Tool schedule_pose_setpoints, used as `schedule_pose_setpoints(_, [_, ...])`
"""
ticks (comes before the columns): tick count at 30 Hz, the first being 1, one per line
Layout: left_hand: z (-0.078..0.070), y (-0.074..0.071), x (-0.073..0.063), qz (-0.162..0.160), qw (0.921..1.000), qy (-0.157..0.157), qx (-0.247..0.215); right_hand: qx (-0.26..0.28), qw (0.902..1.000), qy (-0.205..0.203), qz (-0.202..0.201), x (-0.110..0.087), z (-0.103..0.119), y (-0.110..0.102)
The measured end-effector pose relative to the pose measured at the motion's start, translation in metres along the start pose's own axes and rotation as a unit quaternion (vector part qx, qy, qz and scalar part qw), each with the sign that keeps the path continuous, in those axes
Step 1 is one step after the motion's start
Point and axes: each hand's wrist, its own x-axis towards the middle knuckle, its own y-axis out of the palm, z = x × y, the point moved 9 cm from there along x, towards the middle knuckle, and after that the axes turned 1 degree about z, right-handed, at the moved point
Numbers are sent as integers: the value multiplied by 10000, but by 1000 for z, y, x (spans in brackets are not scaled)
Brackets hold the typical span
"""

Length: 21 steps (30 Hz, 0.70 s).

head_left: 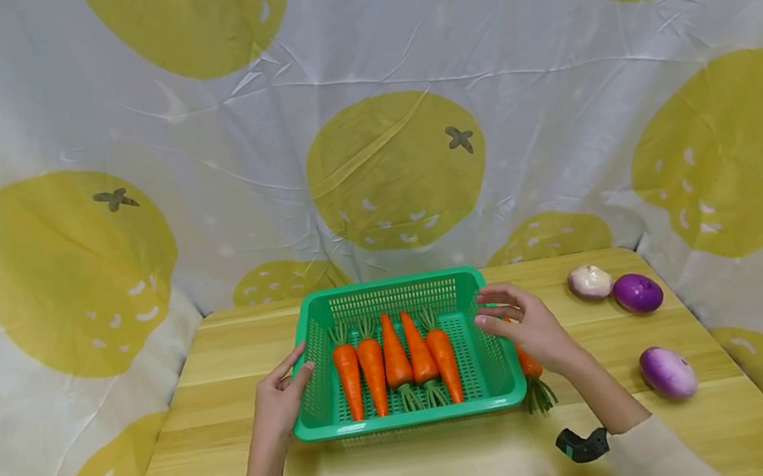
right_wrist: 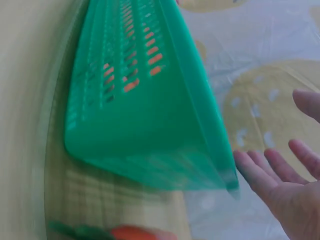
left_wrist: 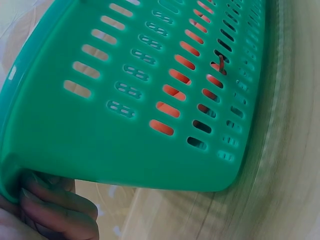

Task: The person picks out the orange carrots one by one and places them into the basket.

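A green plastic basket (head_left: 411, 417) with slotted walls stands on the wooden table. Several orange carrots (head_left: 396, 358) lie in it side by side, their green tops pointing different ways. My left hand (head_left: 278, 398) grips the basket's left rim, thumb on top; in the left wrist view its fingers (left_wrist: 62, 207) curl beneath the rim. My right hand (head_left: 529, 331) is at the right rim, fingers spread and thumb apart; the right wrist view shows one fingertip at or touching the rim. Another carrot (head_left: 530, 365) lies outside the basket, partly hidden under the right hand.
On the table's right side lie a white-and-purple onion (head_left: 589, 282), a dark purple onion (head_left: 637, 294) and a lighter purple onion (head_left: 668, 373). A lemon-print cloth (head_left: 529, 121) hangs behind the table (head_left: 207, 461) and along its sides.
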Motion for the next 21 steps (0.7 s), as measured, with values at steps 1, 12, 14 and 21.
schedule_pose_setpoints(1, [0,0,0,-13,10000,-6,-22,105,9999,-43,12,-1,1,-3])
schedule_pose_setpoints(12, [3,0,-2,-48,9996,-115,-256,207,9993,-103,-288,-14,-7,-37])
schedule_pose_setpoints(14, [3,0,-2,-55,9996,-113,-263,209,9992,-68,-344,-15,-12,-42])
schedule_pose_setpoints(21, [2,-1,-2,-29,9998,-77,-190,126,9987,172,-455,-16,-30,-52])
